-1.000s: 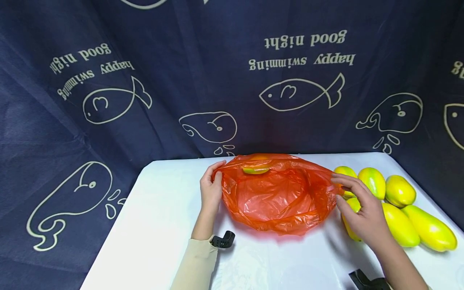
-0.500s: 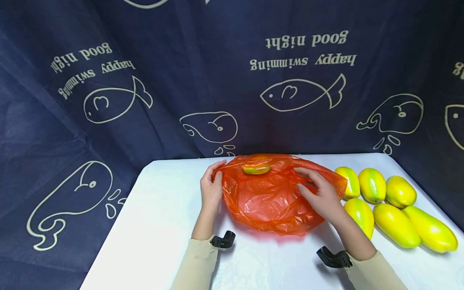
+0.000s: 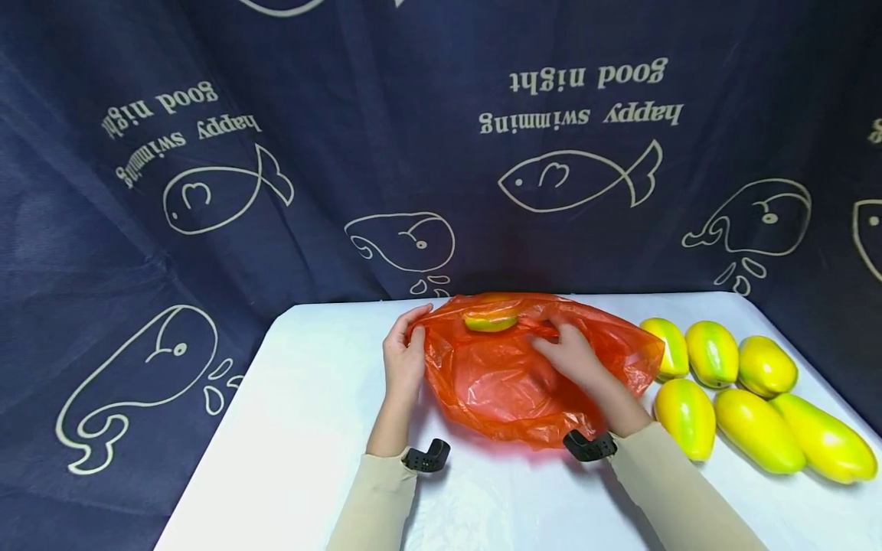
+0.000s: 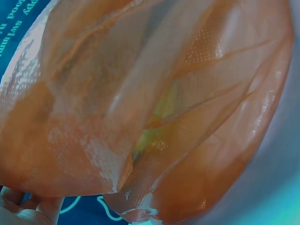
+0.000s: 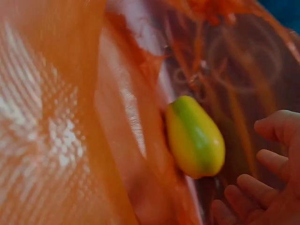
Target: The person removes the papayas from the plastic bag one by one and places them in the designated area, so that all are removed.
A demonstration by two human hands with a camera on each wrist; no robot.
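Note:
A thin red plastic bag (image 3: 510,386) lies on the table with its mouth spread toward me. My left hand (image 3: 405,356) holds the left edge of the mouth between thumb and fingers; a bit of that hand (image 4: 30,211) shows in the left wrist view. Inside the bag is a yellow-green, papaya-shaped fruit (image 3: 491,321), with film partly over it. My right hand (image 3: 577,360) reaches into the mouth, just right of this fruit. In the right wrist view its fingers (image 5: 255,187) are spread and lightly bent, apart from the fruit.
Several similar yellow-green fruits (image 3: 758,430) stand in two rows at the right of the white table (image 3: 331,367). A dark blue curtain (image 3: 310,99) with fish drawings hangs behind the table's far edge.
My right hand has moved left from the bag's right edge into its mouth. My left hand keeps its hold on the left edge, and the fruits have stayed where they were.

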